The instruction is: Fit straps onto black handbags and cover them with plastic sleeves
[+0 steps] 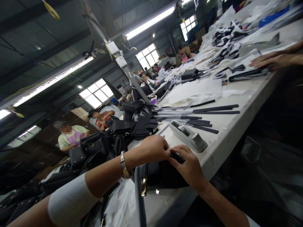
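Note:
Both of my hands meet over a black bag (163, 178) at the table's front edge. My left hand (152, 148), a silver bangle at its wrist, has its fingers pinched on a dark strap, mostly hidden by the fingers. My right hand (189, 165) is closed on the same black strap (178, 157), thumb below and fingers above. The bag lies under the hands, its upper part covered by them. A gold metal fitting (143, 186) hangs on a dark strap at the bag's left side. Just beyond the right hand stands a grey tape dispenser (188, 136).
Black bags (94, 148) are piled to the left. Dark strips (215, 108) lie on the white table (227, 126) beyond the dispenser. At the far right, another person's hands (272, 60) rest near black pieces. More people sit along the table's far side.

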Available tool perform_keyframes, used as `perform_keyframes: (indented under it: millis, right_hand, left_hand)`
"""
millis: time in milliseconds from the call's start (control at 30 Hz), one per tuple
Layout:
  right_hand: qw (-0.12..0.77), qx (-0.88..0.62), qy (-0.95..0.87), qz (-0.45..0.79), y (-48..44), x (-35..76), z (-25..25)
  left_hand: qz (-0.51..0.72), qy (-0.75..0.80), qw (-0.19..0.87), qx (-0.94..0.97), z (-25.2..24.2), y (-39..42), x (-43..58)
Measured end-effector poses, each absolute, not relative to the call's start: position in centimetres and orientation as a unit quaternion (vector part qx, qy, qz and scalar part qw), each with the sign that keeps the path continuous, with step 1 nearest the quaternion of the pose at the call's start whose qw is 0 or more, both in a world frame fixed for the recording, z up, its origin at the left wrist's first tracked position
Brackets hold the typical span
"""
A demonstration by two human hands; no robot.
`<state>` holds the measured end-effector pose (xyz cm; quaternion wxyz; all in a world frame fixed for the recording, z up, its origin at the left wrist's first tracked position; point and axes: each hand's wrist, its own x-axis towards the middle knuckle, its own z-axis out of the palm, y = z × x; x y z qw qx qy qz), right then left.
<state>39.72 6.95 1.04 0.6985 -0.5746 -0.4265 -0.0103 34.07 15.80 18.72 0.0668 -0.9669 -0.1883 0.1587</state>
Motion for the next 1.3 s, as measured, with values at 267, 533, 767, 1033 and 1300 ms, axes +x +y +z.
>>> perform_keyframes:
  millis: [267, 533, 767, 1033, 1300]
  right_hand:
    - [0.666, -0.584, -0.455, -0.088, 7.5, 39.4, 0.3]
    - [0.660, -0.593, -0.458, -0.056, 8.2, 39.8, 0.0]
    - [0.674, -0.596, -0.430, 0.074, 7.4, 40.2, 0.5]
    - [0.691, -0.600, -0.400, 0.061, 7.5, 39.8, 0.4]
    - [0.667, -0.604, -0.411, 0.146, 6.0, 40.9, 1.6]
  left_hand:
    - [0.212, -0.179, 0.075, -0.958, 18.5, 15.7, 34.5]
    - [0.168, -0.183, 0.060, -0.967, 17.7, 15.7, 33.4]
    - [0.133, -0.185, -0.072, -0.971, 17.2, 17.7, 32.1]
    - [0.105, -0.181, -0.031, -0.977, 16.7, 16.9, 31.7]
    - [0.039, -0.189, -0.040, -0.980, 16.1, 16.2, 29.8]
